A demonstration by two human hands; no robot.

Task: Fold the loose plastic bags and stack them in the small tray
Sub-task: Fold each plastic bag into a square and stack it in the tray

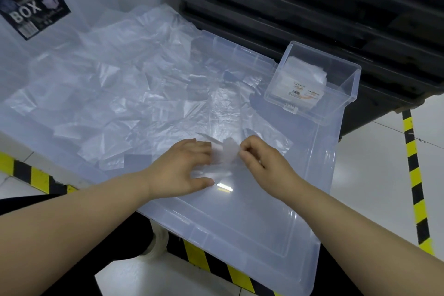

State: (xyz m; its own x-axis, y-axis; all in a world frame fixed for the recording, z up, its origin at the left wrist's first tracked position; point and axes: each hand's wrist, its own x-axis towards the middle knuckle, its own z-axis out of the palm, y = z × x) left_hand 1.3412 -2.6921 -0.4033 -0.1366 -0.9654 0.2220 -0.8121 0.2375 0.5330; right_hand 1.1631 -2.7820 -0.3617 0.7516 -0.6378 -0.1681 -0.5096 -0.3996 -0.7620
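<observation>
Mid-fold step. Left hand (pixel 182 166) lies flat, fingers straight and spread, pressing one bag (pixel 225 154) onto the middle of the lid (pixel 240 223). Right hand (pixel 262 158) pinches the bag's raised flap with curled fingertips. Loose bags (pixel 125 74) are heaped over the lid's far and left side. Small tray (pixel 324 54) sits at the far right corner with folded bags (pixel 300 74) inside (only a few, it looks). Next, likely: lay the flap over, crease flat, carry to the tray.

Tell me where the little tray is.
Head view, upper right: the small tray sits on the big lid, at its far corner, beyond the right hand.
</observation>
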